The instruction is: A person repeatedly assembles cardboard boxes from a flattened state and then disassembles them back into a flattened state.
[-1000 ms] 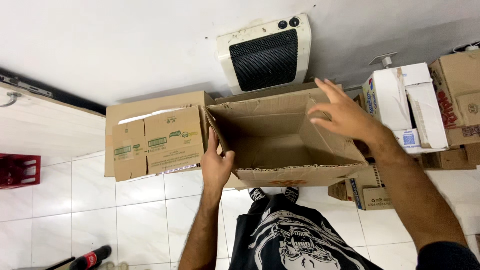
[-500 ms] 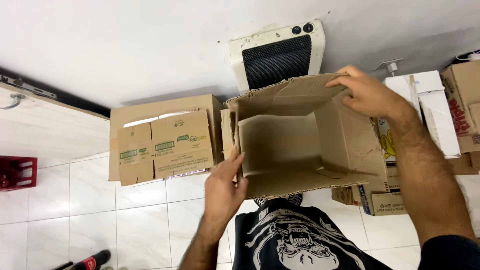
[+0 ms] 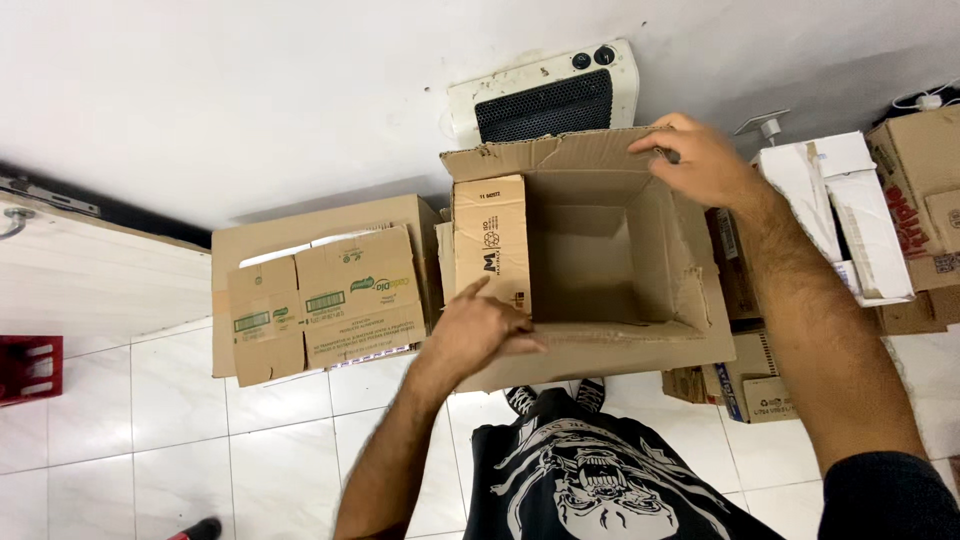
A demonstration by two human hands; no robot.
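Above the white tiled floor (image 3: 150,400), an open brown cardboard box (image 3: 590,260) is held up in front of the person's chest, its mouth facing the camera and its inside bare. At its near left corner the left hand (image 3: 478,330) grips the lower edge, thumb on the left flap and fingers curled onto the front flap. At the far right corner the right hand (image 3: 700,160) rests on the top flap's rim, fingers bent over the edge. Just left of the held box, a second, closed carton (image 3: 320,290) with green labels stands on the floor against the white wall. Behind the box a white heater (image 3: 545,95) with a dark grille sits on that wall. More cartons (image 3: 860,215) are stacked at the right, and a red crate (image 3: 28,368) shows at the left edge.
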